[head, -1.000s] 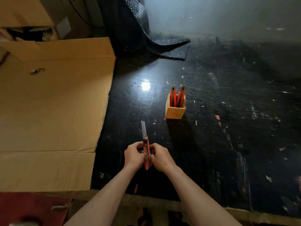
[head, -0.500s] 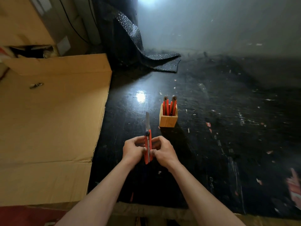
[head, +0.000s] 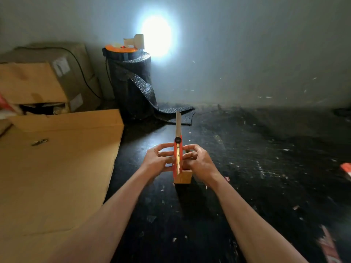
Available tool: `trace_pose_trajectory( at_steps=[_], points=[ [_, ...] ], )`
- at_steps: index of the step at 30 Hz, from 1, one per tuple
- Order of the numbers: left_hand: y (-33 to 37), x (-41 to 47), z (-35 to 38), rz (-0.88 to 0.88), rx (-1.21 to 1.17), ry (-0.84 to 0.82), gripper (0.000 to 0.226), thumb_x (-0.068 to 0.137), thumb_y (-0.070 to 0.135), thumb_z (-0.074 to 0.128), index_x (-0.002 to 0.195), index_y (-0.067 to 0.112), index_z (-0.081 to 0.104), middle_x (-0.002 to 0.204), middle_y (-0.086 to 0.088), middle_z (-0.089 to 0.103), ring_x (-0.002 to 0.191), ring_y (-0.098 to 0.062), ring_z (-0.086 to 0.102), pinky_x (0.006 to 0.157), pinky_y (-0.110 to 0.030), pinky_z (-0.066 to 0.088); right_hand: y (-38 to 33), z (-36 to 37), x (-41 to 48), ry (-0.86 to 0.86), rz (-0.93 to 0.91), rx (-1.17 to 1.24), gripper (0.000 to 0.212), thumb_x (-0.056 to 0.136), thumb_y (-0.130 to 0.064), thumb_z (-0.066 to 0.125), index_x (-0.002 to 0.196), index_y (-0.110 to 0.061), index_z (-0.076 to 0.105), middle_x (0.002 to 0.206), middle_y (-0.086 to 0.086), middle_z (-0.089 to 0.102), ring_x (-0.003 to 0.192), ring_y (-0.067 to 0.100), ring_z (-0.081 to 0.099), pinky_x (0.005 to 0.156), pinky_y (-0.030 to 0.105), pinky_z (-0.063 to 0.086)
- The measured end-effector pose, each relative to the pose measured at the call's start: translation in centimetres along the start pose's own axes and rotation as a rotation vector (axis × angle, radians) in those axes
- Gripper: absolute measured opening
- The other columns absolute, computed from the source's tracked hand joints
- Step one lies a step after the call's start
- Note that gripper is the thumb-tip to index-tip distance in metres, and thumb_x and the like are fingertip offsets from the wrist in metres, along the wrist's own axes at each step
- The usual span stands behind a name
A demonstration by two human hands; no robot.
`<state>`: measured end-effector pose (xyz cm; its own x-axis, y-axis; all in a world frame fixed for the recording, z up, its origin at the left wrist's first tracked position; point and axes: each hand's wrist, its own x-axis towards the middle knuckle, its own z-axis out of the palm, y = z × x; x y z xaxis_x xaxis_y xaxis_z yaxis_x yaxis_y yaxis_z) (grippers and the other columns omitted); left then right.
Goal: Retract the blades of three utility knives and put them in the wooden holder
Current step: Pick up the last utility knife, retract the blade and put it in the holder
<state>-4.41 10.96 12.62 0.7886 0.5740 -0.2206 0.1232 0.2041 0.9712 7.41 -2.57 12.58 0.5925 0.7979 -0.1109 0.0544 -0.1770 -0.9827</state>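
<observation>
I hold a red utility knife upright between both hands, its steel blade still extended and pointing up and away. My left hand grips the handle's left side and my right hand grips its right side. A black knob sits near the top of the handle. The wooden holder stands on the dark floor right behind the knife's lower end; only its lower part shows. The knives in it are hidden by my hands and the held knife.
A large flat cardboard sheet lies to the left, with cardboard boxes behind it. A roll of black bubble wrap stands at the wall, a lamp on top. Red scraps lie at the right edge.
The view has tilted up toward the wall. My hands and the knife have risen in the frame and now overlap the holder, which showed two knives before. The blade stays extended.
</observation>
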Motion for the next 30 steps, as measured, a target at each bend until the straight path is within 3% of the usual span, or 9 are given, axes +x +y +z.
trace_pose_trajectory(
  at_steps=[4,8,10,13,20,25,30],
  points=[
    [3.0,0.2,1.6,0.086,-0.028,-0.007,0.046,0.089,-0.018,0.061,0.120,0.014,0.068,0.108,-0.014,0.079,0.093,-0.030,0.078,0.078,-0.048,0.064,-3.0,-1.7,0.2,0.068,-0.148,-0.109,0.039,0.088,0.001,0.070,0.122,-0.009,0.056,0.101,0.016,0.073,0.084,0.027,0.076,0.070,0.038,0.065],
    [5.3,0.2,3.2,0.177,-0.034,-0.029,0.047,0.088,-0.022,0.058,0.116,0.014,0.070,0.099,-0.012,0.081,0.086,-0.031,0.078,0.077,-0.049,0.065,-5.3,-3.0,0.9,0.197,-0.222,-0.245,0.041,0.091,-0.028,0.075,0.127,-0.022,0.057,0.104,0.001,0.073,0.089,0.016,0.074,0.078,0.038,0.065],
    [6.4,0.0,4.1,0.203,-0.033,-0.046,0.048,0.088,-0.024,0.056,0.118,0.010,0.070,0.095,-0.009,0.082,0.081,-0.027,0.080,0.069,-0.042,0.066,-6.6,-3.7,1.3,0.251,-0.271,-0.273,0.037,0.095,-0.027,0.070,0.128,-0.032,0.056,0.105,-0.003,0.072,0.093,0.013,0.072,0.082,0.039,0.063],
    [7.9,0.0,5.0,0.220,-0.017,-0.042,0.049,0.087,-0.028,0.056,0.120,0.006,0.069,0.088,-0.005,0.082,0.075,-0.020,0.080,0.059,-0.032,0.063,-8.7,-4.6,1.5,0.286,-0.368,-0.360,0.032,0.100,-0.021,0.063,0.130,-0.032,0.057,0.110,-0.002,0.071,0.100,0.016,0.069,0.087,0.040,0.061],
    [10.1,-0.4,5.8,0.294,0.055,-0.028,0.048,0.090,-0.026,0.054,0.125,0.003,0.067,0.087,-0.004,0.080,0.070,-0.015,0.079,0.055,-0.026,0.060,-11.2,-5.7,1.1,0.321,-0.440,-0.421,0.020,0.100,-0.022,0.062,0.119,-0.026,0.061,0.099,-0.007,0.066,0.092,0.014,0.067,0.080,0.031,0.058],
    [10.0,-0.7,5.8,0.281,0.057,-0.025,0.049,0.089,-0.027,0.054,0.128,-0.001,0.067,0.087,-0.006,0.080,0.069,-0.016,0.079,0.055,-0.026,0.060,-11.1,-5.8,1.1,0.303,-0.434,-0.453,0.016,0.099,-0.022,0.063,0.115,-0.023,0.063,0.107,0.000,0.071,0.095,0.015,0.067,0.075,0.021,0.053],
    [10.2,-0.8,5.5,0.281,0.025,-0.013,0.046,0.089,-0.020,0.062,0.129,0.002,0.068,0.096,-0.010,0.081,0.075,-0.020,0.080,0.057,-0.027,0.061,-10.7,-5.6,0.7,0.251,-0.410,-0.455,0.019,0.098,-0.019,0.065,0.117,-0.021,0.065,0.116,0.003,0.070,0.103,0.021,0.068,0.087,0.038,0.061]
  ],
)
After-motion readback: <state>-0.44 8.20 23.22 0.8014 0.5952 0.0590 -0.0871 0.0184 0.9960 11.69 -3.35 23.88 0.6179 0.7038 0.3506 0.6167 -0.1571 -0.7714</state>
